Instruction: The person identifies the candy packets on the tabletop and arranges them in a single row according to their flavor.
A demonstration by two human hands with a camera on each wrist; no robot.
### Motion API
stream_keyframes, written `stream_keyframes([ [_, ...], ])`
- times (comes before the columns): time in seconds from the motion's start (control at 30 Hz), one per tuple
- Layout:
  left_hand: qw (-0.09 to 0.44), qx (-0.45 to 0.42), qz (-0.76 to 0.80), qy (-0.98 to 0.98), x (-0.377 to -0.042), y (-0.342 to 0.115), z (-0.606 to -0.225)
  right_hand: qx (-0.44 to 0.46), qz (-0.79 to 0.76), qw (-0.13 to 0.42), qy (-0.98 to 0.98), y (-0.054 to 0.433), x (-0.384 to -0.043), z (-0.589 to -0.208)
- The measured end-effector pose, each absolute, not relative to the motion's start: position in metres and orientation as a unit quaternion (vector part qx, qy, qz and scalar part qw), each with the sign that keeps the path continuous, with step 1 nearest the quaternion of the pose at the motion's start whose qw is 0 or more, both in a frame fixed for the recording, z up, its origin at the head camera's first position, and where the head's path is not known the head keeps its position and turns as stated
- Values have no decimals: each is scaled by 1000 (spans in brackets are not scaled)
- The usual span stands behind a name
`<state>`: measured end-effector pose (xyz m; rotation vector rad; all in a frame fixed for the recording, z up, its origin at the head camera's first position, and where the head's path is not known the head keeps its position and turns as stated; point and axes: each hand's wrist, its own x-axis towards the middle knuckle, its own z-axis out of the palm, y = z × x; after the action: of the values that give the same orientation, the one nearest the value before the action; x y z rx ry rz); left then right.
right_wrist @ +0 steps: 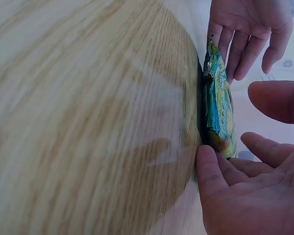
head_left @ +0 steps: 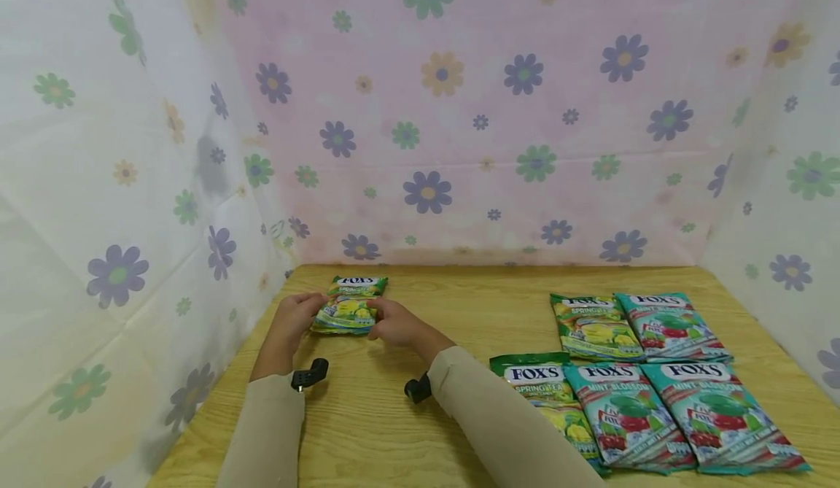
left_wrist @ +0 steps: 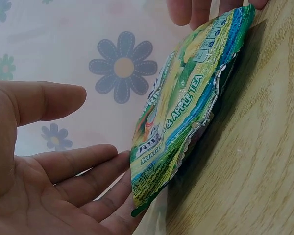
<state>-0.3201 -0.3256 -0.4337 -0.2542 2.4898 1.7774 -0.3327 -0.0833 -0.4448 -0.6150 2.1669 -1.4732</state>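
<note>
A green and yellow Fox's Spring Tea candy bag (head_left: pixel 350 307) lies on the far left of the wooden table, its front up. At its left side is my left hand (head_left: pixel 293 322); in the left wrist view the extended fingers (left_wrist: pixel 88 164) touch the bag's edge while the thumb stands apart. My right hand (head_left: pixel 397 323) is at the opposite side. In the right wrist view, its fingertips (right_wrist: pixel 209 164) meet the near end of the bag (right_wrist: pixel 220 105), and the thumb is raised away from it. Neither hand is curled round the bag.
On the right of the table lie more candy bags: a Spring Tea bag (head_left: pixel 599 330) and a Mint Blossom bag (head_left: pixel 674 327) behind, with another Spring Tea bag (head_left: pixel 534 378) and two Mint Blossom bags (head_left: pixel 630 415) in front. Flowered cloth (head_left: pixel 485 123) walls the table's back and sides.
</note>
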Motion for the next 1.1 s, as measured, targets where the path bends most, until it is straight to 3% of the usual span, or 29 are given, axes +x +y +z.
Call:
stream_keyframes([
  [0.5, -13, -89, 544, 834, -321, -311, -415, -232, -517, 203, 799, -72, -330, -434],
  [1.1, 3, -3, 526, 850, -322, -258, -399, -235, -478, 152, 833, -25, -317, -408],
])
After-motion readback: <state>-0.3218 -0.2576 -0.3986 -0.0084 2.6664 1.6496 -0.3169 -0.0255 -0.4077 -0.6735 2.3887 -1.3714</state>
